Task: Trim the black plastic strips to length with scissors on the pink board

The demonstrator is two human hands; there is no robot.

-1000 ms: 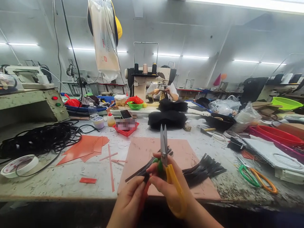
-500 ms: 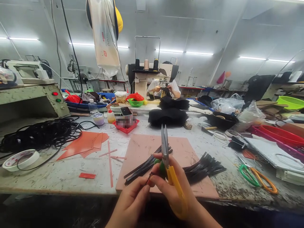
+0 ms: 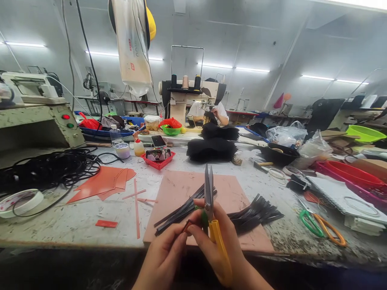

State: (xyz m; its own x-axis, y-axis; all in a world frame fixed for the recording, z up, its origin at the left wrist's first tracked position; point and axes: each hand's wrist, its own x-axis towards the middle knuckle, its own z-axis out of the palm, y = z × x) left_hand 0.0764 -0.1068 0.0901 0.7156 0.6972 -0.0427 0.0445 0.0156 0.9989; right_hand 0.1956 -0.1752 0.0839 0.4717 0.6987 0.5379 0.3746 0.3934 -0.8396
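Observation:
My left hand (image 3: 165,246) pinches a thin, dark strip with a reddish edge (image 3: 186,225) between thumb and forefinger. Close beside it, my right hand (image 3: 229,231) is wrapped round a pair of scissors (image 3: 208,187) with yellow and green handles. Their blades point up and stand slightly apart, and my right fingertips also meet the strip. Under both hands lies a pink cutting board (image 3: 178,181). On it rest a bundle of black strips (image 3: 178,215) to the left and a fanned bundle (image 3: 256,213) to the right, partly hidden by my right hand.
Orange leather pieces (image 3: 98,185), a small red piece (image 3: 106,223) and a tape roll (image 3: 22,201) lie left. Second scissors (image 3: 322,227) and a spiral notebook (image 3: 344,195) are right. Stacked black pieces (image 3: 211,149) sit behind the board. A person works at the sewing machine (image 3: 178,106).
The view has shifted slightly. Both hands stay close together on the strip, and the scissors in my right hand point up at nearly the same angle.

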